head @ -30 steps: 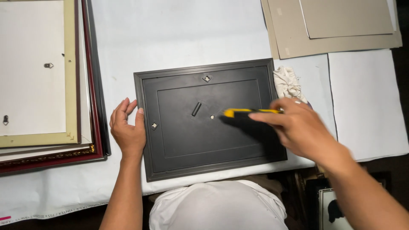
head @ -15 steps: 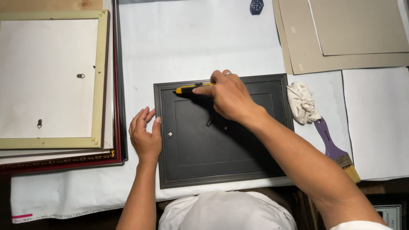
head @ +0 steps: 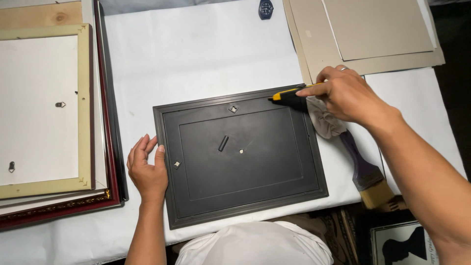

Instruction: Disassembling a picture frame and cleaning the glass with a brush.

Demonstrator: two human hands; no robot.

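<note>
gripping a yellow-black cutter [head: 290, 96] in the right hand [head: 347, 94] at centre right, resting the open left hand [head: 146, 169] against the black frame [head: 240, 157] at lower left.

surface: white paper-covered table [head: 206, 49] | top-left corner: bare light wood [head: 39, 13] | right edge: dark, unlit gap [head: 454, 73] | below table edge: patterned dark floor [head: 338, 230] | light: even, overhead, soft shadows

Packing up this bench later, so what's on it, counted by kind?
Picture frames: 3, the black frame and two stacked at left
Cutter: 1
Brush: 1
Rag: 1
Watch: 1
Total: 7
</note>
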